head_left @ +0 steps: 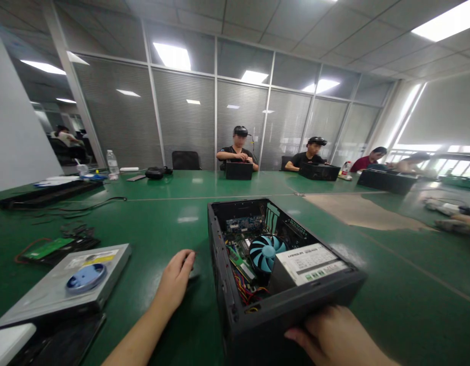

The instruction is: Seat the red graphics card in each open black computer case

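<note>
Computer case [280,284] sits open on green table [174,213]; glass partition [185,117] behind.

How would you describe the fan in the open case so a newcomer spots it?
On the big green table, the open black computer case nearest the camera has the right hand on its near edge. In its middle, left of the white-labelled power supply, sits the fan: round, with light blue blades, unlike the flat circuit boards beside it.

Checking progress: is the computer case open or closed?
Open: the computer case has no top panel, so the blue fan and power supply show.
</note>
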